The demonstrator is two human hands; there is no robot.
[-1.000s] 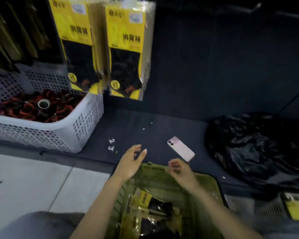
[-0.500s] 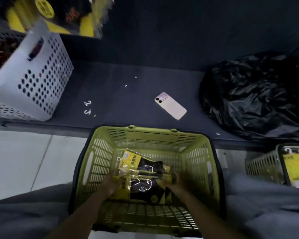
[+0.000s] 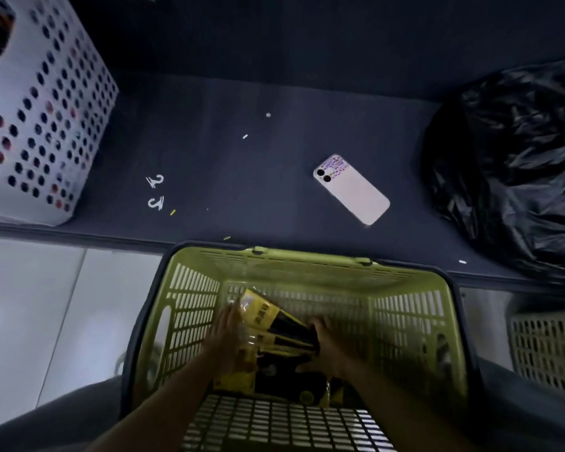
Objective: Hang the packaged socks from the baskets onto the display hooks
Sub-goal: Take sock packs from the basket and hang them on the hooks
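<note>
Two hands close on the sock packs inside the green basket.

Both hands hovered empty above the rim a second ago and lay at either side of the flat stack half a second ago. Now the bundle is tilted, its yellow header end up toward the left. The left hand, blurred, presses fairly straight fingers against that yellow end, and the right hand curls its fingers over the dark end. The phone, the two white hooks, the black bag and the white basket lie as before on the dark shelf.
</note>
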